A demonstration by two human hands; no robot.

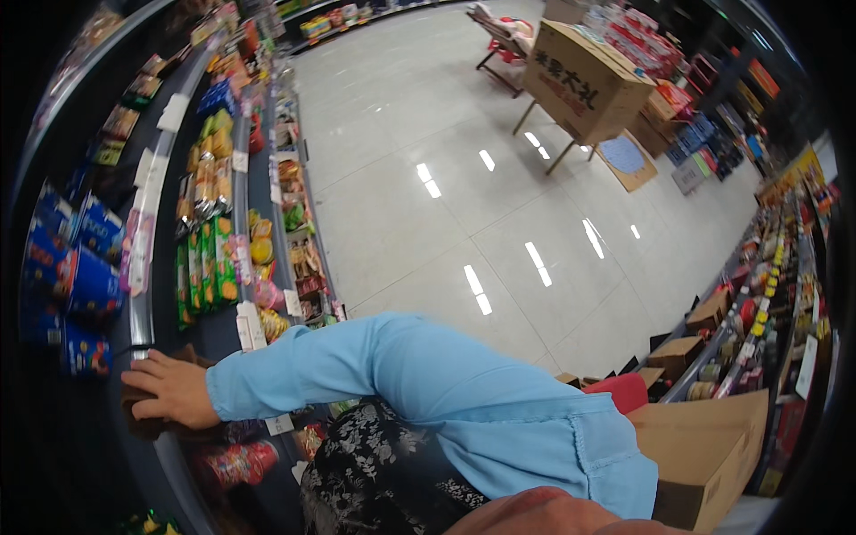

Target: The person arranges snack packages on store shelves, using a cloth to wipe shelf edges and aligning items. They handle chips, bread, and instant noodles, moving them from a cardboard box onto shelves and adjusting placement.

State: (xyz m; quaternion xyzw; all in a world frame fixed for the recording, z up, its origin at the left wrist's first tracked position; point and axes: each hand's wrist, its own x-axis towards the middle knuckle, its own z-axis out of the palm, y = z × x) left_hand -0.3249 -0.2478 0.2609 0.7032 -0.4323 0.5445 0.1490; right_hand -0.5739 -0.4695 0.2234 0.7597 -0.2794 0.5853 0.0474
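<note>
Setting: a shop aisle with a pale tiled floor [446, 178], seen from above.
Hand in view: one hand [169, 390] on a blue sleeve [401, 374] reaches across to the shelf [143, 321] on the left; which hand it is, I cannot tell.
Grip: fingers spread flat, pressing a dark brown cloth [147, 419] against the shelf edge.
Cloth: bunched under the palm, just below blue packets [80, 276].
Nearby: green snack bags [205, 267] stand on the next shelf.
Behind: a cardboard box [584, 80] rests on a wooden stand.
</note>
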